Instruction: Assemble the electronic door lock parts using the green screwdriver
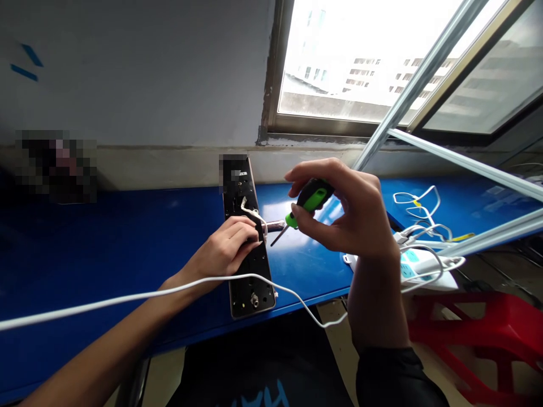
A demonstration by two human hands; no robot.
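A long black panel (254, 274) with screw holes and fittings stands on the blue table, its near end by the table's front edge. My left hand (232, 244) is closed at the panel's middle, its fingertips pinched against it; what they hold, if anything, is hidden. Just above those fingers a short white wire (250, 210) comes out of the panel. My right hand (343, 206) grips a green and black screwdriver (311, 200) by its handle, right of the panel. The screwdriver's tip points down and left, apart from the panel. Behind the tip, a shiny metal tube (275, 226) sticks out beside the panel.
A white cable (169, 289) runs across the front, over my left forearm and the panel. On the right lie a white power strip (424, 265) and tangled white cords (424, 212). Metal bars (479, 161) slant there, above a red stool (487, 322). The blue table (127, 243) meets the wall.
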